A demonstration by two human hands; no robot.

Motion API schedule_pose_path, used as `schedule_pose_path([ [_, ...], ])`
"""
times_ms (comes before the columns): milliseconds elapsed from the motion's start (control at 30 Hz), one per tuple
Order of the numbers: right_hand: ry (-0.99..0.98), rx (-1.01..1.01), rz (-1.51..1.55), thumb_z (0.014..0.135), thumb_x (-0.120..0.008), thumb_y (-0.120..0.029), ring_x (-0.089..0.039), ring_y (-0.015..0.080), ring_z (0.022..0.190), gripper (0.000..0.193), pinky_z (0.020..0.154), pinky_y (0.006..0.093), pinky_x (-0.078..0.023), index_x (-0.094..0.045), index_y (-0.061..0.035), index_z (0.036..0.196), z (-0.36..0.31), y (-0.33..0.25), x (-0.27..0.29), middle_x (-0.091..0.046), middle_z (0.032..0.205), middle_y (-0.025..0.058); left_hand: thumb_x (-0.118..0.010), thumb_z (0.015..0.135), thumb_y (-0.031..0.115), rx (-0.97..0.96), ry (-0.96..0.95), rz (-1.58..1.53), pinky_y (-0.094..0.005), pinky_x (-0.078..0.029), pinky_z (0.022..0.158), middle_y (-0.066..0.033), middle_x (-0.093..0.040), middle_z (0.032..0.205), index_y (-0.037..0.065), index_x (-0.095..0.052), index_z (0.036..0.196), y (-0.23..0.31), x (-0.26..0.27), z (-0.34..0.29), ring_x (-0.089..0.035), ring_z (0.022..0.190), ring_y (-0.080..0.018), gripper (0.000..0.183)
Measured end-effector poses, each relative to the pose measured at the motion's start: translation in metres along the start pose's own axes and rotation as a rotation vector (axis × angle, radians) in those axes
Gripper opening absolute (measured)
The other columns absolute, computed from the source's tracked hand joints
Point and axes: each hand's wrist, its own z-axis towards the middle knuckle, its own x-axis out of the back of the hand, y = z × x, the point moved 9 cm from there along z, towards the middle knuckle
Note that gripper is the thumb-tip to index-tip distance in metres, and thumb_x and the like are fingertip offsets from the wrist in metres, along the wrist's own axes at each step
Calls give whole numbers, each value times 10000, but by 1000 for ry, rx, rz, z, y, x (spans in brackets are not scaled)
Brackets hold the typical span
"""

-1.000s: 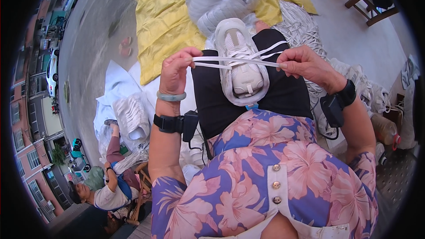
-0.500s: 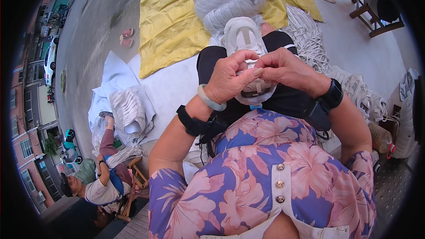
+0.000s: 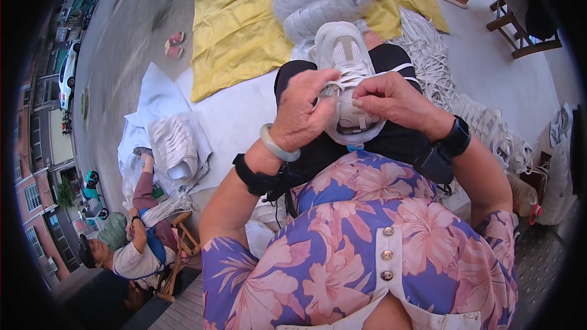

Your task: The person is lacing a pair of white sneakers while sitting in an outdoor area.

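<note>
Right hand (image 3: 397, 102): pinching white lace (image 3: 401, 68) at the ankle end; a slack pinch could be letting it slip.
Left hand (image 3: 299, 112): hovering close by, fingers spreading; whether it is gripping lace, I cannot tell.
Shoe (image 3: 347, 61): resting between the black trousers' (image 3: 391, 56) knee edges; uneven pulling could be tipping it.

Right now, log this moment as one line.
left hand: beside laces; right hand: over shoe tongue; lace grip: unclear; white shoe: on lap
</note>
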Motion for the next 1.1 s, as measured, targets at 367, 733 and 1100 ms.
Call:
schedule_pose_path([
  [367,56,-18,250,868,-537,-71,-482,17,628,68,536,168,-399,-529,-41,928,-4,13,8,-542,736,-26,-548,886,94,387,-236,-541,-200,-445,725,-4,-612,916,-12,-565,1081,-27,-47,1,-546,819,-44,222],
  [733,171,85,-111,817,-590,-107,-505,83,567,127,513,236,-399,-510,-29,877,-4,17,23,-534,661,8,-625,734,87,-135,24,301,-303,-442,575,-77,-568,727,78,-643,787,15,-26,12,-573,664,-235,57],
  [1100,312,-5,-515,749,-663,-220,-543,259,624,272,563,356,-423,-494,-29,841,-11,34,38,-538,669,106,-616,678,113,-65,-106,656,-388,-397,666,-80,-548,948,85,-594,671,4,-42,13,-504,808,-274,36],
])
